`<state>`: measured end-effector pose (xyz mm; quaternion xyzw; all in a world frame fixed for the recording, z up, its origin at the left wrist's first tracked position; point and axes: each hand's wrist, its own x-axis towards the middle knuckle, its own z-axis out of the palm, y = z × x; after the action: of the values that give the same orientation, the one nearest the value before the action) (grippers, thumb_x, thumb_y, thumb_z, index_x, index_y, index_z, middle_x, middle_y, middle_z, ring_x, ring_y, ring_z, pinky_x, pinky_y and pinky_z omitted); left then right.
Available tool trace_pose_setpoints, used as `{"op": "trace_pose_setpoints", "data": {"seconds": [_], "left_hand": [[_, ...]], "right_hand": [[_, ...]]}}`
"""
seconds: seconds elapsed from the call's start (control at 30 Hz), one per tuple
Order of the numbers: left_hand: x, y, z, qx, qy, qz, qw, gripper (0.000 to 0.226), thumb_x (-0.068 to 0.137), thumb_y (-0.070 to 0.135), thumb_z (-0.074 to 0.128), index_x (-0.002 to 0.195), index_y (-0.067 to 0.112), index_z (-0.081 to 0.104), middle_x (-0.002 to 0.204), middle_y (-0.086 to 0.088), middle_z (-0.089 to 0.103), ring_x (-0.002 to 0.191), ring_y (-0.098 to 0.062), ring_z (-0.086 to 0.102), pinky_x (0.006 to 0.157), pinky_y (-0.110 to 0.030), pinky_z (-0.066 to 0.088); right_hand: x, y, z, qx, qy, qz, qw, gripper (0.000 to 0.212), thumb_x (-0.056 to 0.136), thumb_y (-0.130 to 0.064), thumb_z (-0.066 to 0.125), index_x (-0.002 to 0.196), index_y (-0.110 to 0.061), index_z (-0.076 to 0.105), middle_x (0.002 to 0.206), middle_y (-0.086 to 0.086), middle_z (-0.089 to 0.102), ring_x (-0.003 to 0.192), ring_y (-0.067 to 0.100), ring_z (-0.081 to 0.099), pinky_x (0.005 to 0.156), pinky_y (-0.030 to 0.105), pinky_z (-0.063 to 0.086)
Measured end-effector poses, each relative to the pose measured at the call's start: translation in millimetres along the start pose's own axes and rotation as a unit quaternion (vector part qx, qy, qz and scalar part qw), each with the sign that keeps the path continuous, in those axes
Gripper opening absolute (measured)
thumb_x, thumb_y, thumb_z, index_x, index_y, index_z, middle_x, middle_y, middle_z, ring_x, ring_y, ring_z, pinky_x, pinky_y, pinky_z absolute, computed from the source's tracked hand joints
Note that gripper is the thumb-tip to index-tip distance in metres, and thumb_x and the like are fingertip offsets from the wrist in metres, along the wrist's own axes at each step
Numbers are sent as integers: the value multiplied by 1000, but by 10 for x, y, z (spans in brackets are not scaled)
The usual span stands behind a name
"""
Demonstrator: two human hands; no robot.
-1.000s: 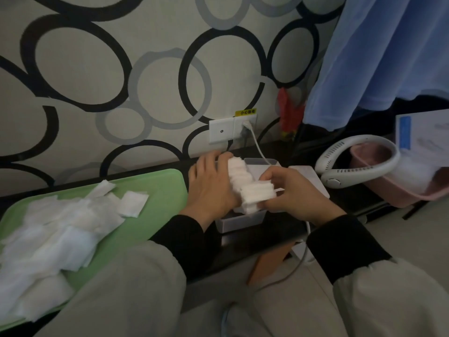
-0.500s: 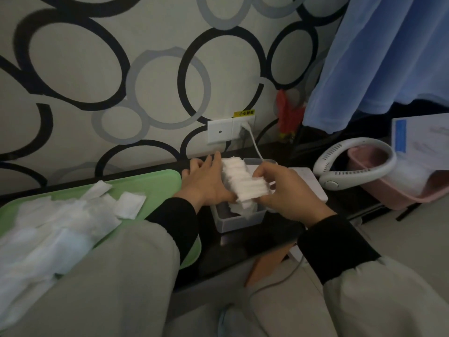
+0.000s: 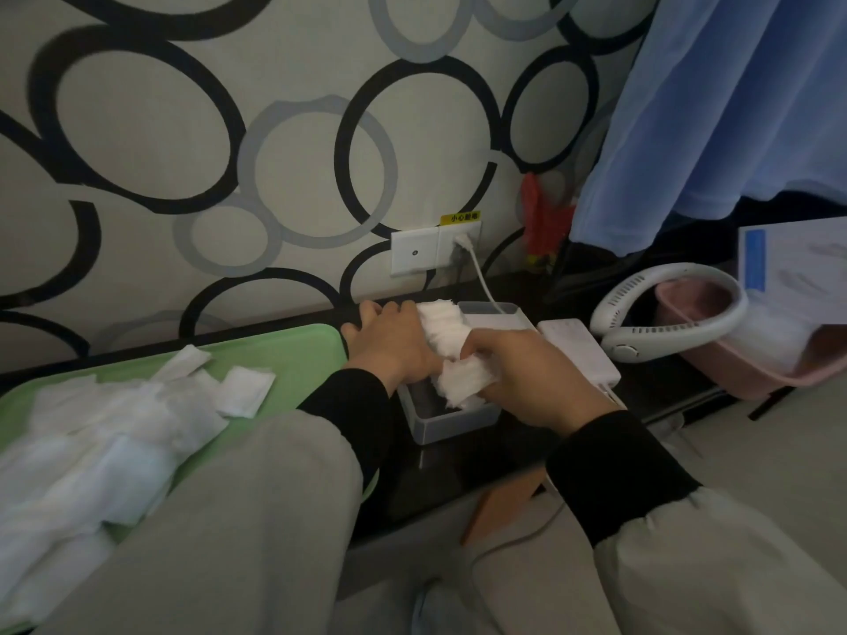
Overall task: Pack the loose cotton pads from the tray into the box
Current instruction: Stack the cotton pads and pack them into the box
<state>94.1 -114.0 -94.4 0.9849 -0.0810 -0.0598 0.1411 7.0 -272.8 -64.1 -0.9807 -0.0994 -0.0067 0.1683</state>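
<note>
Cotton pads point(image 3: 447, 343) at box point(image 3: 451, 421), left hand point(image 3: 394, 348) pressing flat, right hand point(image 3: 527, 380) gripping

The wall point(image 3: 298, 61) is showing black and grey rings on cream. The tray point(image 3: 298, 359) is looking green, its pads point(image 3: 114, 428) white, the box point(image 3: 451, 426) white (greyish in this dimness). The cloth point(image 3: 733, 107) is showing blue, the basin point(image 3: 751, 378) pink, the cuffs point(image 3: 348, 405) black, the sleeves point(image 3: 229, 520) pale grey.

Box point(image 3: 451, 423) interior largely hidden, perhaps part-filled; tray point(image 3: 293, 355) cropped left.
</note>
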Motion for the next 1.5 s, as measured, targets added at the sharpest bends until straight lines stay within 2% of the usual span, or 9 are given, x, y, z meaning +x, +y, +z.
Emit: {"op": "trace_pose_setpoints", "data": {"seconds": [0.17, 0.3, 0.43, 0.57, 0.8, 1.07, 1.2, 1.3, 1.5], "left_hand": [[-21, 26, 1, -10, 8, -7, 1000, 89, 66, 70, 72, 135, 24, 41, 144, -1, 45, 136, -32, 25, 107, -57, 29], [-47, 24, 30, -30, 23, -8, 999, 90, 62, 69, 75, 133, 24, 43, 141, 0, 47, 134, -31, 28, 106, -57, 30], [-95, 23, 41, -19, 22, -11, 1000, 93, 60, 70, 74, 134, 25, 41, 140, -1, 47, 134, -31, 29, 107, -58, 29], [-189, -2, 82, -15, 31, -27, 999, 95, 60, 68, 74, 135, 24, 39, 141, -1, 44, 136, -31, 27, 110, -63, 23], [-353, -3, 92, -15, 28, -51, 998, 105, 60, 71, 73, 143, 20, 34, 146, -3, 39, 139, -31, 24, 110, -67, 21], [-456, -186, 100, -104, 17, 30, 994, 121, 56, 76, 70, 154, 21, 23, 160, -8, 27, 148, -33, 14, 119, -46, 21], [-739, -248, 95, -120, 5, 21, 993, 94, 77, 57, 70, 153, 26, 24, 164, -7, 13, 147, -33, 10, 117, -44, 22], [-833, -297, 85, -107, 9, 20, 994, 73, 82, 45, 68, 145, 24, 36, 159, -3, 19, 139, -35, 24, 112, -43, 30], [-901, -484, -4, -101, -1, 6, 995, 70, 82, 39, 70, 143, 20, 42, 149, -5, 38, 135, -29, 35, 111, -40, 31]], "right_hand": [[64, 0, -71, -60, -77, 13, 995, 31, 86, -22, 68, 114, -34, 64, 114, -2, 66, 108, 20, 58, 92, 41, 49], [87, -83, -106, -112, -166, 29, 979, 37, 97, -22, 49, 133, -25, 53, 131, 6, 55, 120, 27, 49, 101, 43, 43], [84, -102, -58, -150, -192, 41, 969, 39, 98, -20, 44, 136, -26, 52, 134, 7, 49, 121, 27, 44, 103, 44, 40], [45, -133, -17, -159, -141, 29, 977, 41, 96, -21, 55, 135, -33, 56, 130, 6, 42, 122, 28, 41, 104, 43, 40], [-5, -128, -37, -72, -77, 61, 993, 29, 87, -7, 63, 108, -27, 69, 116, 3, 60, 111, 22, 57, 98, 35, 48], [-9, -47, -80, -60, -34, 121, 990, 30, 89, -11, 54, 109, -27, 70, 118, 4, 63, 111, 22, 58, 99, 38, 48], [-33, -31, -87, -57, -14, 150, 987, 28, 89, -13, 55, 111, -25, 68, 115, 2, 65, 108, 20, 59, 96, 35, 49], [-41, -52, -44, -9, -40, 163, 986, 23, 89, -9, 55, 105, -20, 68, 112, 5, 67, 105, 23, 61, 94, 37, 51], [-45, -312, -45, -20, -18, 125, 992, 17, 93, -21, 56, 103, -27, 68, 112, 0, 66, 103, 19, 62, 93, 37, 52]]}}
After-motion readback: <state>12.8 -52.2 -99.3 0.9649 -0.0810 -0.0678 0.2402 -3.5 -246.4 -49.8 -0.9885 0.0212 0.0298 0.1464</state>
